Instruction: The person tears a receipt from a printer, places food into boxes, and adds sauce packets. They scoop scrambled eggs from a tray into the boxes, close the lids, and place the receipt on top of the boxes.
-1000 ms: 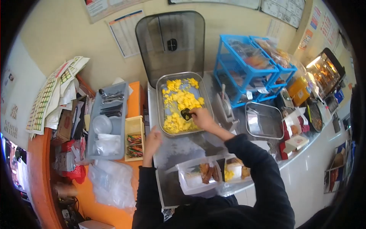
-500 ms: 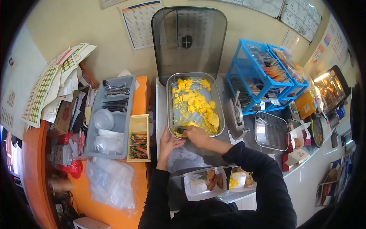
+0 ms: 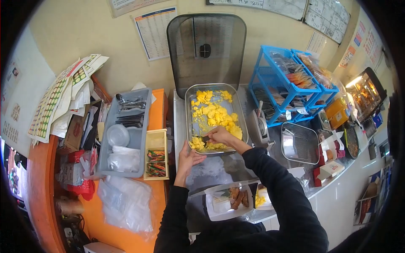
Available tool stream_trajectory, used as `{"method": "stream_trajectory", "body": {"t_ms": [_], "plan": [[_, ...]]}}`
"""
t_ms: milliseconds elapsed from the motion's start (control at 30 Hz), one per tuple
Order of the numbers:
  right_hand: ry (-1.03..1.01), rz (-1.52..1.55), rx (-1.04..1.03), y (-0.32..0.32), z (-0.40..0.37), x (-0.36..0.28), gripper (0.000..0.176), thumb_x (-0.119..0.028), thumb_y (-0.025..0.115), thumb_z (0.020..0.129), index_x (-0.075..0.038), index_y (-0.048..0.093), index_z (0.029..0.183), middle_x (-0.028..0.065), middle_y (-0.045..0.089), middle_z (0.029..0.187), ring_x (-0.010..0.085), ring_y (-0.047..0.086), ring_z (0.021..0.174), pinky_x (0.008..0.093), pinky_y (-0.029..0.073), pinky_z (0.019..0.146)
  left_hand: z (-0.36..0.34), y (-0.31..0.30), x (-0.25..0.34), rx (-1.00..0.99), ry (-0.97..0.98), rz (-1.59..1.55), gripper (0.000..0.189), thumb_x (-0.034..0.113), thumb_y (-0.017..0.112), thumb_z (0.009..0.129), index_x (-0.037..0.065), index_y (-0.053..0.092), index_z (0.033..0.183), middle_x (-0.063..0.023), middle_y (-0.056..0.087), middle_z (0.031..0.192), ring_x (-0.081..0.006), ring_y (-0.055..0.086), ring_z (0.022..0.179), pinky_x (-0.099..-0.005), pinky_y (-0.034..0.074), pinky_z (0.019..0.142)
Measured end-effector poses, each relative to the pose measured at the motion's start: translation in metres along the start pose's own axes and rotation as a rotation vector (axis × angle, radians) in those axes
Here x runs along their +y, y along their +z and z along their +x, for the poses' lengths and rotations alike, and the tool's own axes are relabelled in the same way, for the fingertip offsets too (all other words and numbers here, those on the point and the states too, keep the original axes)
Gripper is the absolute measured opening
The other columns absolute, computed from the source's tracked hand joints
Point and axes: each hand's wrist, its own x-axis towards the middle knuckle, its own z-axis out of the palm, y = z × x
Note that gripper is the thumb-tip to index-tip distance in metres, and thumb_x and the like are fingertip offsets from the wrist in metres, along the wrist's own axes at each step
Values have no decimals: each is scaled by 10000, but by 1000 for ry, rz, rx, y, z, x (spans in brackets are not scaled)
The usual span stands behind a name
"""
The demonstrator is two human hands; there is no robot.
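A wire-mesh metal tray (image 3: 242,110) on the steel counter holds scattered yellow scrambled egg (image 3: 217,113). My right hand (image 3: 220,135) is closed round a dark utensil (image 3: 205,138) over the tray's near part, with egg beneath and beside it. At the near left corner, my left hand (image 3: 188,160) rests against the tray's rim, its fingers extended. Close to my body, an open white box (image 3: 219,216) contains white rice and brown meat pieces. Beside it, partly hidden by my right sleeve, another box holds egg (image 3: 262,196).
A dark transparent lid (image 3: 206,71) stands behind the tray. Blue racks (image 3: 291,95), an empty mesh basket (image 3: 300,144) and a metal holder (image 3: 260,128) are on the right. A grey bin (image 3: 142,126) and a wooden sachet box (image 3: 164,143) lie left.
My right hand with the utensil has moved slightly up and right, away from the tray's near edge. Some egg now lies in the near left corner. The camera view has shifted slightly.
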Motion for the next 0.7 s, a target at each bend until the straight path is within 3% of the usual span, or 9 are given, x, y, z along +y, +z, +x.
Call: {"method": "stream_trajectory", "body": {"t_ms": [100,200,300,367,433,467,533,667,700], "plan": [[101,136,6,-9,-6,-1,217,-44,523,942,20,659,1098,30,612,778,87,575,658,217,513,602,0,-9,-2,-17,-22,21,624,131,360,1026,188,-18,1519,-274,632,1045,-344,688,889,-355,587,715],[113,298,5,-26,-11,8,233,-53,525,948,18,638,1138,10,573,772,83,551,668,216,505,606,-8,-12,2,60,-47,140,633,210,429,1016,199,50,1523,-192,652,1007,-276,698,826,-329,575,674],[59,366,-46,-44,-20,12,243,-63,517,956,31,626,1151,9,565,772,83,536,669,229,486,603,-13,-21,2,238,-46,384,559,259,479,999,157,242,1495,-158,630,1108,-205,664,782,-324,555,719],[9,355,20,-46,-49,-8,260,-79,515,961,43,610,1170,10,562,770,85,534,674,230,472,599,0,-52,-22,314,239,511,522,269,490,995,151,312,1472,-51,577,962,-111,555,682,-255,486,612],[-67,277,69,-47,-94,-37,286,-101,522,963,54,591,1193,13,563,770,88,533,680,231,459,602,-22,-50,-19,385,373,502,451,258,492,994,106,415,1411,-39,570,1030,-88,511,806,-239,434,705],[-117,205,84,-47,-118,-48,305,-114,530,962,59,579,1207,15,564,772,90,532,683,231,453,608,-50,-36,4,420,364,432,408,241,489,995,64,481,1363,-80,589,1171,-113,522,979,-257,416,851],[-211,361,56,-47,-157,-51,312,-106,535,956,55,573,1220,17,580,787,89,542,714,231,445,632,-88,-28,6,472,584,340,372,243,419,1015,35,510,1310,-44,549,1077,-112,457,857,-258,391,778],[-249,471,90,-32,-258,-54,329,-109,536,958,62,555,1239,27,596,827,94,553,754,230,461,678,-167,18,-19,851,708,232,325,255,356,1010,-4,544,1071,-48,463,898,-154,442,859,-270,359,813],[-244,491,103,-26,-283,-44,332,-110,535,960,65,551,1242,31,599,839,97,557,761,232,468,688,-183,22,-40,819,767,284,317,251,352,1006,-2,540,1043,-56,460,902,-167,442,859,-283,355,814]]}}
